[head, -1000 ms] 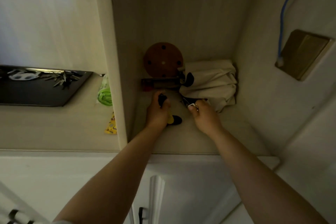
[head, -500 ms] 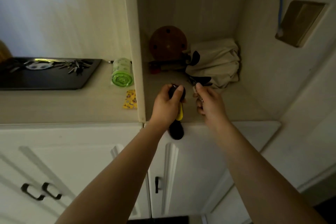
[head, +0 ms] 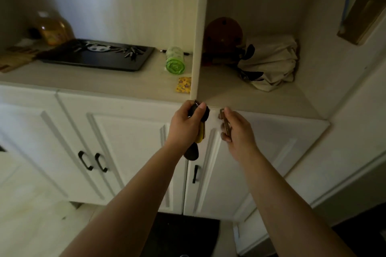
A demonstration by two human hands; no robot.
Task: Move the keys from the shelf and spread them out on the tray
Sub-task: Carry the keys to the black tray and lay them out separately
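Fingers of both hands grip keys: left hand (head: 184, 124) a bunch (head: 198, 131), right hand (head: 238, 131) one key (head: 225, 124); both now off the shelf (head: 250, 98).

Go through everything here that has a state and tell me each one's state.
Left hand: shut on key bunch, fobs dangling.
Right hand: shut on brass key.
Tray: flat on counter, keys already spread on it.
Green roll: lying on its side.
Cabinet doors: closed.

The tray (head: 95, 62) looks smooth, glossy black. The shelf (head: 250, 98) shows pale, matt wood grain. The far right bag (head: 271, 62) is creased cream cloth. The cabinet doors (head: 129, 152) are smooth white, with dark handles (head: 92, 160).
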